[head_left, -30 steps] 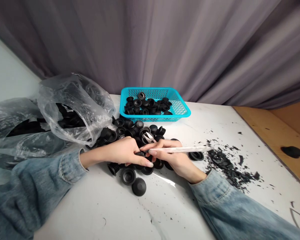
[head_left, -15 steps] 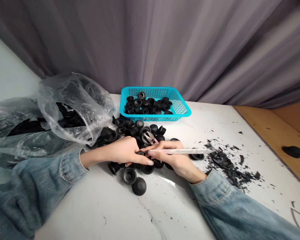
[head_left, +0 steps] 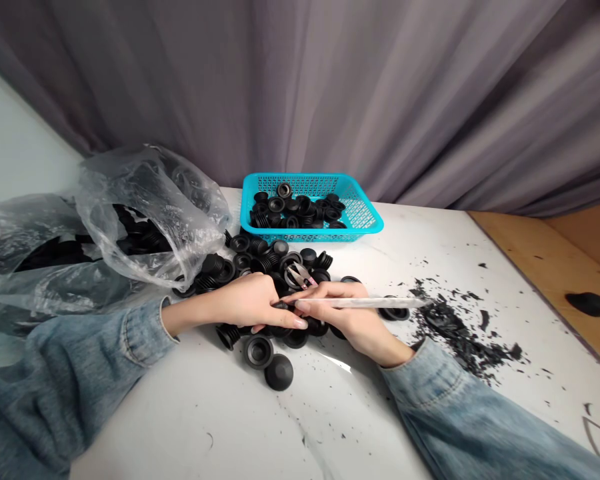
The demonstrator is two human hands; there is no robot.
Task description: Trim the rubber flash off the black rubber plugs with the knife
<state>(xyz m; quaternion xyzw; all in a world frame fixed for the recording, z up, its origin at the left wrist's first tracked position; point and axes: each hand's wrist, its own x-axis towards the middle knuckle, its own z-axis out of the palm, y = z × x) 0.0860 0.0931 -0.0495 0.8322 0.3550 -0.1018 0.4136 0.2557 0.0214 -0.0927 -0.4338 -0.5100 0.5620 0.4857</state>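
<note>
My left hand is closed around a black rubber plug, mostly hidden by the fingers. My right hand pinches a long, thin white-handled tool whose near end meets the plug; its working tip is too hidden to tell the kind. Just above the right fingers, a small pointed metal tool with two jaws and pinkish parts shows over the pile; whether the hand touches it I cannot tell. Beneath and around both hands lies a heap of ribbed black rubber plugs. A domed one sits at the front.
Behind the heap stands a turquoise basket holding many such plugs. To the left, a clear plastic bag contains more black pieces. Black shavings are scattered at right, near a wooden board bearing a black scrap. A grey curtain hangs behind.
Almost nothing differs. Both hands keep the same grip on the plug and the white-handled tool, and the view has shifted very slightly.
</note>
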